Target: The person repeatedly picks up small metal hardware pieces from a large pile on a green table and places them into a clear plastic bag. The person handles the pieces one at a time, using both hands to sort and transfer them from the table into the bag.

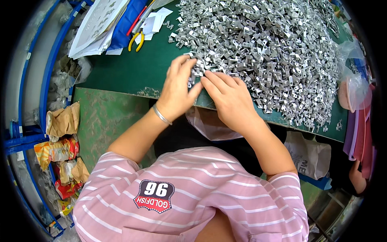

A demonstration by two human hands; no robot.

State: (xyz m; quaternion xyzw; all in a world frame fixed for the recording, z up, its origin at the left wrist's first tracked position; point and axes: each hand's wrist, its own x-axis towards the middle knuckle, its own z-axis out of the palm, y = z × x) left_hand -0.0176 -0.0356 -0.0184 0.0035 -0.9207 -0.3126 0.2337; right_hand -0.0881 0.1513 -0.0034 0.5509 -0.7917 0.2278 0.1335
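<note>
A large heap of small silver metal brackets covers the right and far part of the green table. At the heap's near left edge, my left hand curls its fingers around a small cluster of brackets. My right hand lies close beside it, its fingers stretched forward and their tips at the same cluster. The left thumb reaches toward the right fingertips. The right thumb is hidden beneath the hand.
Yellow-handled pliers, a red pen and papers lie at the far left. Blue shelving stands left, with crumpled packaging beside it. A pink container sits at the right edge. A pale bag is below the table.
</note>
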